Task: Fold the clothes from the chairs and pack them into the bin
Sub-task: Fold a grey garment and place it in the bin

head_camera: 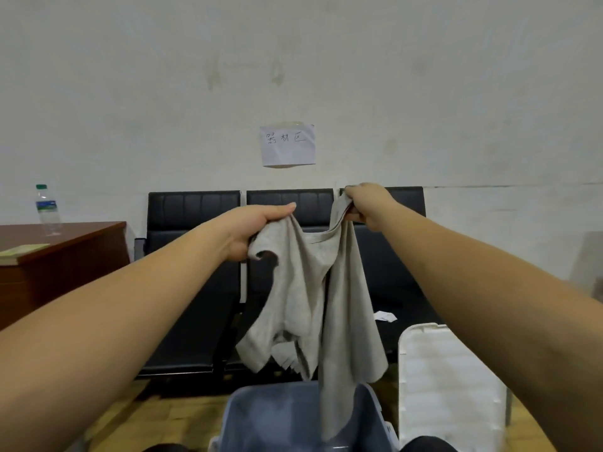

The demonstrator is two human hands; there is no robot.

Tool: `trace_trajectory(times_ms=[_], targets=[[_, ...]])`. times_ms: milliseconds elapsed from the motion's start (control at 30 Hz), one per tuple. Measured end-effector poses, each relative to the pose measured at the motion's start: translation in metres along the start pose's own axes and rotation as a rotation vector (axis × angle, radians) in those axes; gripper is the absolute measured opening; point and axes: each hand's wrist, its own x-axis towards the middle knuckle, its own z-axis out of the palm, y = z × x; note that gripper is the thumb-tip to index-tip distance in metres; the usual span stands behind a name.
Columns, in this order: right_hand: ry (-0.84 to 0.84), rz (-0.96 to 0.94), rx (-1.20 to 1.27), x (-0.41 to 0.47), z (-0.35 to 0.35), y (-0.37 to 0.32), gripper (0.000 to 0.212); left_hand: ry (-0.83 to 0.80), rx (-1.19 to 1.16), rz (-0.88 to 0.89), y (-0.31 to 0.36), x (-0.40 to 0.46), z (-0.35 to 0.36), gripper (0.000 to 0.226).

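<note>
A light grey garment (313, 288) hangs unfolded, its lower end trailing into the blue-grey bin (261, 425) before black chairs (195, 256).

place: institutional waiting or equipment-storage room | evidence: bare scuffed wall (130, 93) with taped handwritten paper sign (287, 145) | row of linked black padded chairs (195, 256) against it | brown wooden desk (62, 256) holding a water bottle (48, 210) | wood-pattern floor (156, 415)

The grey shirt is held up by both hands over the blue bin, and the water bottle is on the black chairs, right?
Not quite. The water bottle stands on the brown desk, not the black chairs, as the head view shows. Both the left hand and right hand do hold the grey shirt over the blue bin.
</note>
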Motion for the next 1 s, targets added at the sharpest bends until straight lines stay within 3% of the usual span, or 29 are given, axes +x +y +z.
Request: trace_trajectory(times_ms=[133, 233, 333, 533, 633, 800, 867, 1000], targets=[[-0.13, 0.018, -0.092, -0.008, 0.007, 0.013, 0.011, 0.036, -0.074, 0.026, 0.009, 0.006, 0.017, 0.023], [-0.369, 0.121, -0.224, -0.023, 0.014, 0.02, 0.016, 0.087, -0.119, 0.048, 0.016, 0.009, 0.026, 0.023], [-0.55, 0.147, -0.384, -0.03, 0.016, 0.031, 0.035, 0.183, -0.151, 0.069, 0.024, 0.012, 0.03, 0.022], [-0.847, 0.373, -0.369, -0.04, 0.008, 0.064, 0.075, 0.249, -0.094, 0.057, 0.028, 0.02, 0.023, 0.022], [-1.036, 0.432, -0.323, -0.052, 0.007, 0.085, 0.073, 0.28, -0.109, 0.045, 0.032, 0.021, 0.013, 0.018], [-1.069, 0.4, -0.276, -0.06, 0.007, 0.098, 0.014, 0.342, -0.107, 0.059, 0.037, 0.02, -0.007, 0.014], [-0.976, 0.352, -0.197, -0.058, 0.005, 0.094, 0.016, 0.332, -0.077, 0.07, 0.037, 0.021, -0.019, 0.007], [-0.625, 0.257, 0.237, -0.043, -0.003, 0.075, 0.007, 0.333, 0.117, 0.03, 0.036, 0.012, -0.042, 0.01]])
